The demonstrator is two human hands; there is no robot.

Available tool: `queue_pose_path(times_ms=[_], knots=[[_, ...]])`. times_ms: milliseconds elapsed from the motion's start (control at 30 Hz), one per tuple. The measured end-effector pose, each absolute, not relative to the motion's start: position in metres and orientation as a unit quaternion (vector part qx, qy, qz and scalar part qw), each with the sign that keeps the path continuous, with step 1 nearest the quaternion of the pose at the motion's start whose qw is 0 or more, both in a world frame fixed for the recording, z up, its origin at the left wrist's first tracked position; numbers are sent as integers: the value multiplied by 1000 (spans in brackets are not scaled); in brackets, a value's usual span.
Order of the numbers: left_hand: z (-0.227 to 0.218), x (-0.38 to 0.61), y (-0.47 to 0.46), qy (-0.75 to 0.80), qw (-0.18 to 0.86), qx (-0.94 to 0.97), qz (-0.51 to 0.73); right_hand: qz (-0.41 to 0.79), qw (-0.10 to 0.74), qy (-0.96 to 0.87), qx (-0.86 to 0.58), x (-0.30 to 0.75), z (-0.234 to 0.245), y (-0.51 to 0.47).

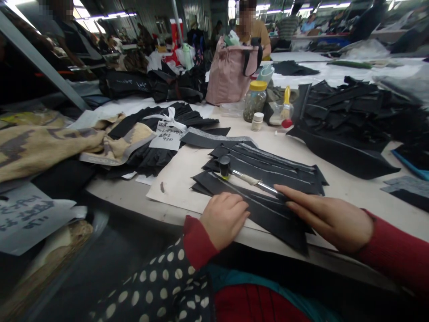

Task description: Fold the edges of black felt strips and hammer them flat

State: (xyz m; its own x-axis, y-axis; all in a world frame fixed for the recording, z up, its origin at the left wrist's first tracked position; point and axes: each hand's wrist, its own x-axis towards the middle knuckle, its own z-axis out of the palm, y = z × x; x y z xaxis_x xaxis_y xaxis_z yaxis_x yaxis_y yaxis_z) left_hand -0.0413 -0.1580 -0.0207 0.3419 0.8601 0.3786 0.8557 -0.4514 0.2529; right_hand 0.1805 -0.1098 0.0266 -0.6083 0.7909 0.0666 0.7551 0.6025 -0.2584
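Observation:
My left hand (224, 219) rests near the table's front edge with its fingers curled under, knuckles pressing on a fanned row of black fabric strips (268, 174). My right hand (330, 217) lies flat on the same strips, fingers stretched out to the left. Just beyond its fingertips a clear-handled glue brush (250, 180) lies across the strips, its black cap (225, 165) at the left end. The strips sit on a beige paper sheet (177, 179).
A pile of black pieces (351, 116) fills the right side. A bundle with a white tag (166, 134) lies at the left, beside patterned fabric (40, 143). A yellow-lidded jar (255, 100), a small white bottle (257, 121) and a pink bag (229, 74) stand behind. People work at the back.

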Motion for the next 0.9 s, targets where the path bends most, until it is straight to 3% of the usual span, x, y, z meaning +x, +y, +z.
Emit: queue_pose_path(times_ms=[133,300,467,600,767,900], knots=[[-21,-41,-158,524,-1,820,233,121,149,-873,-448,195,27,-126],[-23,-41,-157,525,3,816,242,153,101,-877,-444,210,23,-142],[-25,-41,-157,528,3,810,256,142,130,-858,-475,246,23,-154],[-25,-41,-157,530,5,810,250,153,90,-871,-458,274,10,-170],[-26,-42,-156,525,-1,813,251,129,155,-813,-547,287,15,-188],[-23,-41,-155,525,0,821,223,153,135,-813,-545,297,3,-195]])
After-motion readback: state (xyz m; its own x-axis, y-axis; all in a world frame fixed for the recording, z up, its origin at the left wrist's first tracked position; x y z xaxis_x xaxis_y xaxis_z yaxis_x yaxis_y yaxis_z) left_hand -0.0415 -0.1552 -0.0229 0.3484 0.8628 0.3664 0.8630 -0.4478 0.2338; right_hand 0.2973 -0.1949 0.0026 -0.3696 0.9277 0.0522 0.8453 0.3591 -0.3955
